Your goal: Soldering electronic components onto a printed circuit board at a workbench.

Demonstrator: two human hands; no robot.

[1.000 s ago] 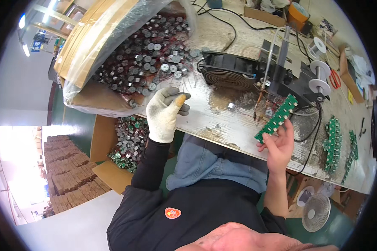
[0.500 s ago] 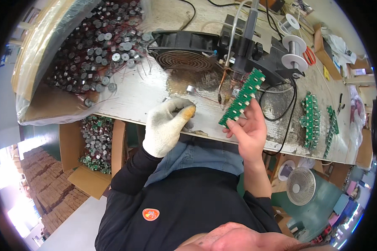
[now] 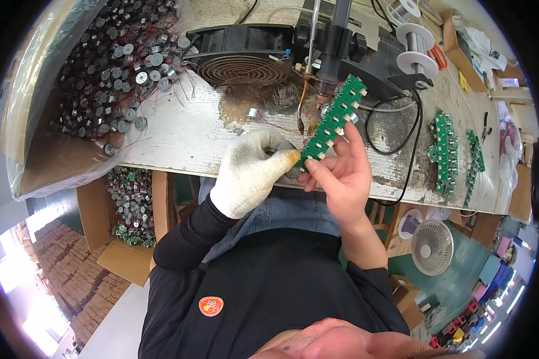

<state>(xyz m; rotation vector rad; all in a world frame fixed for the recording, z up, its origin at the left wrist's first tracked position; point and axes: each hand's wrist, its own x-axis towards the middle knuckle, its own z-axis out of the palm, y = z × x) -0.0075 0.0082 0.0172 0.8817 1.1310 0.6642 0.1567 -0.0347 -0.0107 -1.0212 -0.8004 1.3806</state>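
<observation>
Between thumb and fingers of the bare right hand (image 3: 342,182), pinches the green circuit-board strip (image 3: 332,122) by its near end, over the worktable (image 3: 173,140); curls gloved left hand (image 3: 250,166) at that end, cannot tell whether gripping. Looks light, stiff, fragile: best taken by edges. Angles both forearms (image 3: 363,240) inward.

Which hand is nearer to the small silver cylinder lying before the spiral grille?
Left. The gloved left hand is just on the person's side of the silver cylinder; the bare right hand is farther away, to its right, holding the green circuit strip.
</observation>
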